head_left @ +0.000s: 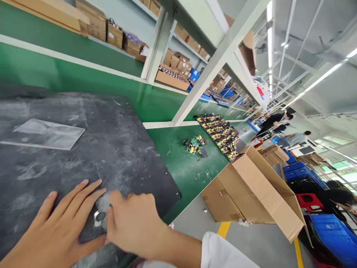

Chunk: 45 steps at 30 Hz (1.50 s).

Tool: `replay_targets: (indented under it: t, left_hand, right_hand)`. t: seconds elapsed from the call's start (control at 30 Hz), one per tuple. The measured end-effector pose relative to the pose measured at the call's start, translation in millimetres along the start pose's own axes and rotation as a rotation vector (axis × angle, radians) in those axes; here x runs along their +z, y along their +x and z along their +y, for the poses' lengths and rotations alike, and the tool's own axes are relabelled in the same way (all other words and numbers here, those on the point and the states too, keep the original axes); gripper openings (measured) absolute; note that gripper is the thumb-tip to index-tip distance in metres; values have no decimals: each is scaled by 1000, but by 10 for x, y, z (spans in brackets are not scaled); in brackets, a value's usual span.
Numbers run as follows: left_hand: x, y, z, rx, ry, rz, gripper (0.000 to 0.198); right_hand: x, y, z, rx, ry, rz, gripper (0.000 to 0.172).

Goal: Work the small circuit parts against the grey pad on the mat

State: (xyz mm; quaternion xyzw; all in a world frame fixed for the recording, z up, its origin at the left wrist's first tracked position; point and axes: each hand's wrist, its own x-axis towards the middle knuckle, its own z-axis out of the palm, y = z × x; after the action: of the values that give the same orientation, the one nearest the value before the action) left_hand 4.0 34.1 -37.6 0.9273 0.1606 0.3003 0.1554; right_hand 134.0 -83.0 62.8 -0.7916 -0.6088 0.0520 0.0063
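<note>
My left hand (63, 225) lies on a black, scuffed mat (111, 145) with its fingers spread and its thumb pointing toward my right hand. My right hand (136, 225) is closed in a fist just beside it. A tiny bit of green shows at the curled fingers, but whatever they grip is hidden. Between the two hands a small, shiny, ring-like piece (99, 218) with a dark middle rests on the mat. Farther up the mat, at the left, lies a flat grey translucent sheet (52, 132), apart from both hands.
Beyond the mat, the green bench (178, 167) carries a small pile of circuit boards (196, 145) and a tray of yellow-and-black parts (219, 136). A large open carton (248, 190) stands on the floor at the right. Shelves with boxes rise behind. Several people are in the background.
</note>
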Motion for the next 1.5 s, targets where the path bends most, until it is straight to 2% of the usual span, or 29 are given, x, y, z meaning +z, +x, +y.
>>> replay_targets:
  t: [0.1, 0.17, 0.3, 0.4, 0.53, 0.7, 0.93, 1.17, 1.4, 1.5]
  left_hand:
    - [-92, 54, 165, -94, 101, -69, 76]
    - [-134, 77, 225, -71, 159, -139, 62]
    - [-181, 72, 279, -42, 191, -202, 73]
    - [-215, 67, 328, -67, 178, -239, 75]
    - [-254, 68, 381, -110, 147, -244, 75]
    - [-265, 57, 391, -114, 131, -269, 80]
    - [-272, 76, 404, -122, 119, -275, 78]
    - [-263, 45, 401, -121, 119, -280, 84]
    - [-278, 80, 405, -127, 125, -293, 80]
    - [-276, 80, 410, -128, 127, -282, 78]
  right_hand:
    - [-7, 38, -27, -1, 1, 19, 19]
    - [9, -12, -36, 22, -3, -18, 19]
    - [30, -123, -14, 53, -35, -132, 18]
    - [30, -50, -36, 49, -68, -121, 19]
    - [34, 16, -91, 49, -106, -107, 20]
    - [46, -153, -57, 43, -118, -169, 18]
    - [94, 66, -100, 26, -121, -35, 21]
    - [67, -208, -60, 70, -119, -120, 16]
    - [96, 74, -143, 43, -122, -6, 18]
    - [85, 20, -134, 35, -120, -21, 18]
